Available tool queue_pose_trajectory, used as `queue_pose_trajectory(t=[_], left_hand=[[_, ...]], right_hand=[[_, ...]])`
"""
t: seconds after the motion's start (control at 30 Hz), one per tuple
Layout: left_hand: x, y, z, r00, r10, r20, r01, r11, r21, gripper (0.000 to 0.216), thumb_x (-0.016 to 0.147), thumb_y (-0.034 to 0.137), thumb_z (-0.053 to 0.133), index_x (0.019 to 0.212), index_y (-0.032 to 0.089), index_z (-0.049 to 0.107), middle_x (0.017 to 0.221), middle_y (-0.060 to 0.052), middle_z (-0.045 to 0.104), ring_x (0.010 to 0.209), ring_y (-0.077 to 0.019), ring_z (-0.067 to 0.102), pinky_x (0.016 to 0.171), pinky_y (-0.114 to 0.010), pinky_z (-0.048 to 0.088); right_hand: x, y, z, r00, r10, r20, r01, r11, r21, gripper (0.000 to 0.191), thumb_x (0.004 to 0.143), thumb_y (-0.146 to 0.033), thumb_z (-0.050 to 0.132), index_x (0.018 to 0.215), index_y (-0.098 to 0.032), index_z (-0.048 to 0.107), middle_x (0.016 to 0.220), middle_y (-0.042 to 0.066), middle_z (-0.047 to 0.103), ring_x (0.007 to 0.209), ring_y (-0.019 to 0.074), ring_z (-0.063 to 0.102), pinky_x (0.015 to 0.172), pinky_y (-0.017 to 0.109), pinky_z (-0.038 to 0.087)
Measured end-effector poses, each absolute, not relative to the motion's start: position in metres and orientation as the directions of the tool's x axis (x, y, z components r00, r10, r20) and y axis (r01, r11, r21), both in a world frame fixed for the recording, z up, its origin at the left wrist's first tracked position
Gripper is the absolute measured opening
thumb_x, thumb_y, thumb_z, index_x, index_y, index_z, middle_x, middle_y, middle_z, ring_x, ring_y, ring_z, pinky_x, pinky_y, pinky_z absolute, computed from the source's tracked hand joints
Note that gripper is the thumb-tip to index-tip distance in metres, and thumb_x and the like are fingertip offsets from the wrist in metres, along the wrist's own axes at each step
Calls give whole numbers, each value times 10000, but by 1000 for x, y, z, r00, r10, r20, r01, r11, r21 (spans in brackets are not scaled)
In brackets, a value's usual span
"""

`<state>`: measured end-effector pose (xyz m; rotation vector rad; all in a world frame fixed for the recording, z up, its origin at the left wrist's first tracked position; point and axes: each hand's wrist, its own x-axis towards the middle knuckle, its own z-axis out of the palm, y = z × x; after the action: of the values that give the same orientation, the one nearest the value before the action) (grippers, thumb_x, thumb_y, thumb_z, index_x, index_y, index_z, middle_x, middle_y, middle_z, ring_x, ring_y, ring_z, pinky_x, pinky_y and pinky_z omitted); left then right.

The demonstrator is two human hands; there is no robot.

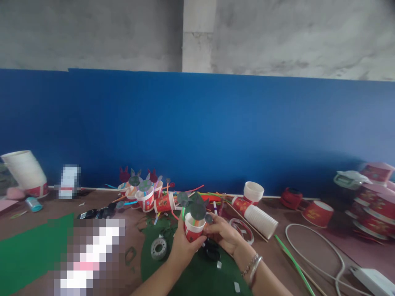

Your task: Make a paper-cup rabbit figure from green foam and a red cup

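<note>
My left hand (185, 242) is wrapped round a small red and white paper cup (191, 235), held upright above the table. A dark green paper cutout (197, 209) shaped like an animal head stands up from the cup, with round paper pieces on strips at its sides. At the cup's right side, my right hand (224, 233) has its fingers closed on a small dark round paper piece (209, 218). What lies behind those fingers is partly hidden. Below the hands lies dark green paper (185, 279), with a roll of tape (159, 248) on it.
Decorated paper cups (145, 199) stand together behind on the left. A stack of cups (257, 218) lies on its side at the right, near a white cable (311, 228) and green strip (293, 263). Red containers (375, 209) stand far right. A blue panel (197, 131) borders the table.
</note>
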<state>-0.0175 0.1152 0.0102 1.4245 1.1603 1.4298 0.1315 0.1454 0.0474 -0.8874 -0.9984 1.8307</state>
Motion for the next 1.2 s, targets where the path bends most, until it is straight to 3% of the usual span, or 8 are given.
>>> queue_pose_trajectory(t=[0.17,0.4,0.6,0.8,1.07,1.2], left_hand=[[-16,115,12,-64,963,262,43,-259,965,896,616,217,709,1363,162,218,1221,-118,561,1094,-248,543,965,-366,390],[-17,116,23,-240,945,221,21,-222,975,748,609,269,710,1269,147,380,1145,-117,609,1072,-258,560,935,-363,405],[-17,119,22,-254,950,181,-46,-199,979,756,613,257,700,1277,142,359,1152,-137,607,1034,-249,583,913,-357,422],[-16,116,22,-237,956,173,-31,-185,982,786,605,235,700,1302,155,343,1135,-108,620,1043,-244,578,914,-342,427],[-19,118,19,-227,959,167,-75,-188,979,755,665,326,686,1314,158,338,1193,-129,582,1156,-279,506,975,-397,388],[-17,118,17,-201,962,185,-97,-207,973,834,646,337,716,1343,185,285,1208,-122,573,1183,-282,484,995,-405,376]], right_hand=[[130,145,49,-372,916,-150,-301,-272,-914,338,492,-108,746,765,-176,559,598,-29,616,605,155,607,635,268,438],[124,144,54,-264,961,-78,-302,-159,-940,419,549,-255,803,858,-181,530,618,-43,602,528,94,548,527,205,387],[120,138,62,-224,975,-1,-186,-44,-982,383,606,-322,773,899,-147,599,691,-1,628,595,105,552,552,212,396],[115,136,64,-107,994,5,-108,-7,-994,299,661,-405,707,793,-153,614,604,-29,576,502,74,454,477,200,319],[117,140,54,-176,984,5,-39,-2,-999,381,643,-415,696,920,-164,624,777,32,647,667,149,557,531,226,369],[114,136,54,-246,969,18,-56,4,-998,394,656,-387,679,969,-157,615,853,47,663,803,199,595,672,272,439]])
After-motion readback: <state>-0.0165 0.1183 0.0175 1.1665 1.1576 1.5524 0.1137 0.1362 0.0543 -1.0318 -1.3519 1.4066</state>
